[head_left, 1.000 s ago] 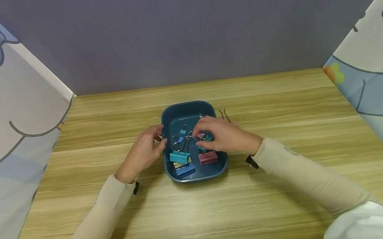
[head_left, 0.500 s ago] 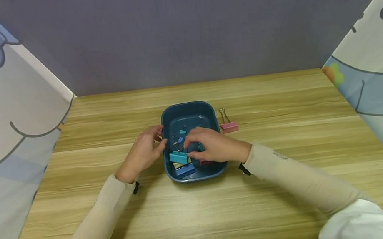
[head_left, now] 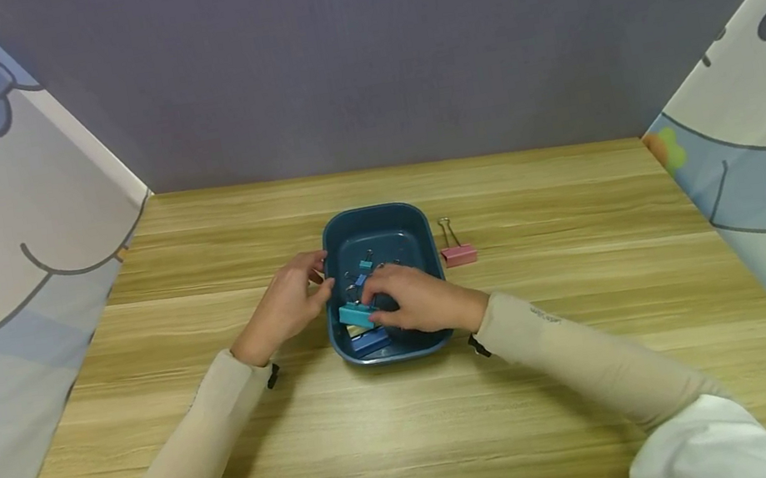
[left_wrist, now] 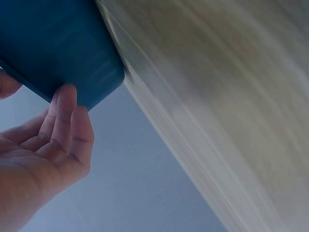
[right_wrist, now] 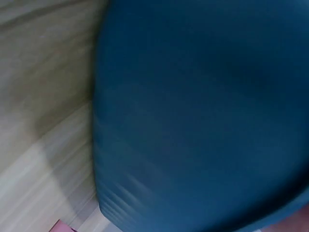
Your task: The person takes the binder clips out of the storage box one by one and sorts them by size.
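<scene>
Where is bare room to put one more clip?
Bare wood lies right of the pink clip, and in front of the blue tray between the sleeves. The tray's far end looks bare; its near half is crowded by clips and the right hand. The left hand is at its left side.

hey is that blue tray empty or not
Not empty: a large turquoise clip and a large blue clip, among others, show inside the blue tray.

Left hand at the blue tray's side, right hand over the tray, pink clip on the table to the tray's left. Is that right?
No: the pink clip lies on the table right of the blue tray, as the head view shows. The left hand is at the tray's side, the right hand over it.
</scene>
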Demonstrator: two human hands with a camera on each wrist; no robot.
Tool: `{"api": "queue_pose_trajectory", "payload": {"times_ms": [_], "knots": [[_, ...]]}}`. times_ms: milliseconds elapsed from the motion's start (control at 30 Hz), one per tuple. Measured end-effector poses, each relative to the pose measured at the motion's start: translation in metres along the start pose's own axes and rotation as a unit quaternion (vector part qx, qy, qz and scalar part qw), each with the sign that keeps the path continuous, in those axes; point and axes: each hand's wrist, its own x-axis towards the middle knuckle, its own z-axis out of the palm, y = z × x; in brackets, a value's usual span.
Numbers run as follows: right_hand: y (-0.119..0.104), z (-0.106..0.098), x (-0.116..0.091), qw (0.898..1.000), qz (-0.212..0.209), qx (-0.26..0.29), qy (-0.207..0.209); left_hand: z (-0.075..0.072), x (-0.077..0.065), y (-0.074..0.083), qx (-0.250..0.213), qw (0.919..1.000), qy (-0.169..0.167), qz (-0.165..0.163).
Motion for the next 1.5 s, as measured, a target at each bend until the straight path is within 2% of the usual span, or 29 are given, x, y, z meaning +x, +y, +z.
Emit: {"api": "queue_pose_trajectory", "payload": {"times_ms": [633,1067,1500], "knots": [[-0.0022,0.0067,0.0034,1.0,0.006,-0.011,-0.016,0.0007,0.0003,-0.0007,-0.003,1.0,-0.002,-0.002],[-0.0034,0.0087,0.005,0.999,0.029,-0.019,-0.013,0.0008,0.0005,-0.0007,-0.006,1.0,-0.004,-0.004],[-0.0028,0.0105,0.0052,0.999,0.034,-0.021,-0.008,0.0006,0.0,-0.0006,-0.008,1.0,-0.002,-0.002]]}}
